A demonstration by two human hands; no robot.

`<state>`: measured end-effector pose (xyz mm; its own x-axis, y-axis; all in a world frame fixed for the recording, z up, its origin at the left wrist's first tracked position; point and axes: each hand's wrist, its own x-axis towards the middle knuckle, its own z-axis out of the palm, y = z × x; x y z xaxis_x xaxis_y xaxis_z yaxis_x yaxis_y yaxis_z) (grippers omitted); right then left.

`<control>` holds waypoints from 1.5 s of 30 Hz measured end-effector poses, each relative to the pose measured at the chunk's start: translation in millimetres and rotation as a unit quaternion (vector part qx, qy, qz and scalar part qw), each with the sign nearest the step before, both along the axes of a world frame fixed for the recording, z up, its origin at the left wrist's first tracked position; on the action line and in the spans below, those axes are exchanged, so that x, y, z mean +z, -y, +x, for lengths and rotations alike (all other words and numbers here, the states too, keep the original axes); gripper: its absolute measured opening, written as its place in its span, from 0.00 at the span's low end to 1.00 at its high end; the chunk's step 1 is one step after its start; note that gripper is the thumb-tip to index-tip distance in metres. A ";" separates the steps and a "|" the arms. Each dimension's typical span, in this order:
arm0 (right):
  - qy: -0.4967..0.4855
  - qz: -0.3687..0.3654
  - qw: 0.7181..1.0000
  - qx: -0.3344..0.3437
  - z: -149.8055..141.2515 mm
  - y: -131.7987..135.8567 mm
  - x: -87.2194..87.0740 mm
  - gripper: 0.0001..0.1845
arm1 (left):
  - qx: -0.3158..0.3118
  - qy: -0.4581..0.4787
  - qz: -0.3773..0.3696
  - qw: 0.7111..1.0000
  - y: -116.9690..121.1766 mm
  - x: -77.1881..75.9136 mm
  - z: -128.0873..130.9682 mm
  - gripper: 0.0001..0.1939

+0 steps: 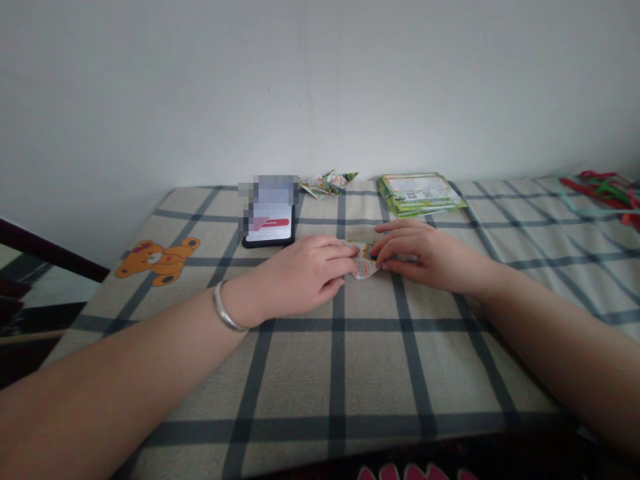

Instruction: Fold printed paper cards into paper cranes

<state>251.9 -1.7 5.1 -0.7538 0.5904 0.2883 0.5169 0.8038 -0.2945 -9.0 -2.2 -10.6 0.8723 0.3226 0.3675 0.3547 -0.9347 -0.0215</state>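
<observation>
A small folded piece of printed paper (365, 265), white with green and orange print, lies on the checked tablecloth between my hands. From the left, my left hand (307, 275) has its fingers pressed together on the paper's edge; a silver bangle circles that wrist. My right hand (433, 257) grips the opposite side with bent fingers, the thumb near the lower edge. The fingers cover parts of the paper, so its full shape is hidden. Just behind my left hand stands a phone (270, 230) with a lit screen, its upper part blurred out.
Behind the hands, near the wall, sits a pointed folded-paper shape (327, 185). Right of it is a stack of green printed leaflets (423, 192). An orange bear picture (159, 261) is at the left. Red and green items (607, 190) lie at the far right.
</observation>
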 end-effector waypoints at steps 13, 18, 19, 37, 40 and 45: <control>-0.007 -0.001 0.996 -0.094 -9.1 1.9 -4.8 0.07 | -0.001 0.008 -0.069 0.998 0.3 -3.0 -1.1 0.17; -0.028 -0.006 0.993 -0.116 -9.4 0.9 -10.2 0.06 | -0.017 0.002 -0.044 0.999 0.2 -2.3 -2.4 0.15; -0.033 -0.006 0.992 -0.119 -9.9 0.7 -11.3 0.06 | -0.022 0.003 -0.039 0.999 0.3 -1.4 -2.4 0.15; -0.057 0.019 0.989 -0.132 -24.2 -4.9 -19.9 0.04 | 0.002 -0.028 -0.049 0.998 2.1 2.5 1.5 0.15; -0.069 0.017 0.989 -0.126 -24.3 -5.9 -20.5 0.04 | -0.013 -0.019 -0.029 0.999 2.0 2.7 2.0 0.15; -0.082 0.021 0.988 -0.126 -23.6 -6.0 -20.6 0.04 | -0.014 -0.016 -0.009 1.000 3.2 2.7 2.3 0.15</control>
<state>228.3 4.3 -15.6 -0.5259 0.7385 0.4220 0.6504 0.6689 -0.3600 -6.6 -5.4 -7.9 0.8923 0.3033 0.3344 0.3269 -0.9449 -0.0152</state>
